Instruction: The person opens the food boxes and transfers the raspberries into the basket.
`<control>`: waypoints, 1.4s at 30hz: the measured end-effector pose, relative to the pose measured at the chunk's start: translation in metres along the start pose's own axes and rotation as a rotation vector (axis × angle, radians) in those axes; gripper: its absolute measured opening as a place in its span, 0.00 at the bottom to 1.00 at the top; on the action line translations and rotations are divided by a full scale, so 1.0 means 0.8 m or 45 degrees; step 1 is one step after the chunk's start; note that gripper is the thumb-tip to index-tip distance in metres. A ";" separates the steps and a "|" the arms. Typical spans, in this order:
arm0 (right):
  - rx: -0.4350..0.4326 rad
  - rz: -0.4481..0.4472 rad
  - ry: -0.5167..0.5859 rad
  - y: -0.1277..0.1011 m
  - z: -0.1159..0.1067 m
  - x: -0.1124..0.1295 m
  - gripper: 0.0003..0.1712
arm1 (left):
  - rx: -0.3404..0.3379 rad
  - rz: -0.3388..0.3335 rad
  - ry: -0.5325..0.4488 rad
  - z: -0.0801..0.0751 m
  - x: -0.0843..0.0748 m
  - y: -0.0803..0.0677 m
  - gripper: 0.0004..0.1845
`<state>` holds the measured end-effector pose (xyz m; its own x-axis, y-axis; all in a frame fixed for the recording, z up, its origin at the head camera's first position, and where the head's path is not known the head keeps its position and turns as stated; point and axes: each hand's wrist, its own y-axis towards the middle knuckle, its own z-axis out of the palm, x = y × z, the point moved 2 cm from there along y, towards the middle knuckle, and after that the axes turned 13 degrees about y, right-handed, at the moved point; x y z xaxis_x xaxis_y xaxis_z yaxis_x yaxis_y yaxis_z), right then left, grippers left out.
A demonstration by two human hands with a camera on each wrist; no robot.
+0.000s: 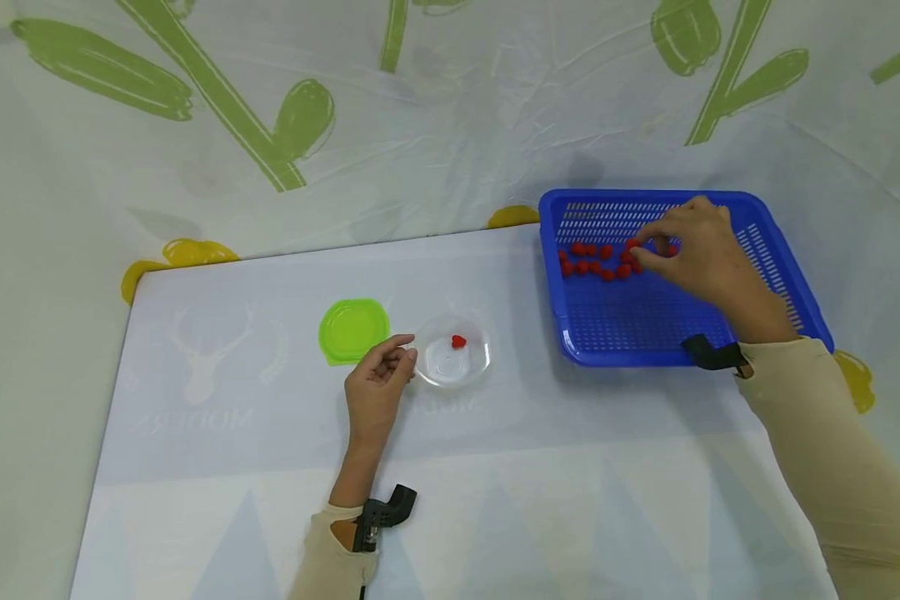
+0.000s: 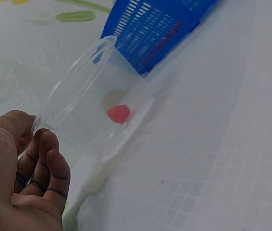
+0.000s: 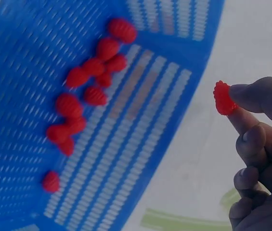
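One red berry [image 3: 224,98] pinched at right hand [image 1: 701,250] fingertips above blue basket [image 1: 787,275], upper right of frame; clear bowl [image 1: 450,352] lower left, rim gripped by left hand [image 1: 375,385], nearer.

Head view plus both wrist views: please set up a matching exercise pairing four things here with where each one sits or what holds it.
Things:
1. green lid
2. clear cup
3. blue basket
4. raspberry in the right hand

Places or states:
A. pinched between thumb and fingertip of the right hand
B. lying flat on the mat, left of the cup
C. holds a cluster of red berries
D. rim held by the left hand, one red berry inside

Pairs: 1-B, 2-D, 3-C, 4-A
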<state>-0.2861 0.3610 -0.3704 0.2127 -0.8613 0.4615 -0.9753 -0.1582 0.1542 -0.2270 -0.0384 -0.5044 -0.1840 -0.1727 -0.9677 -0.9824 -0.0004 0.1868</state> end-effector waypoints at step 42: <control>0.440 0.525 0.035 0.026 0.021 -0.128 0.15 | -0.002 0.003 -0.008 0.001 0.006 0.001 0.13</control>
<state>-0.3289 0.4380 -0.4290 -0.1950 -0.8733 0.4464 -0.9400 0.0366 -0.3391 -0.2289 -0.0387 -0.5087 -0.1865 -0.1666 -0.9682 -0.9819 -0.0019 0.1895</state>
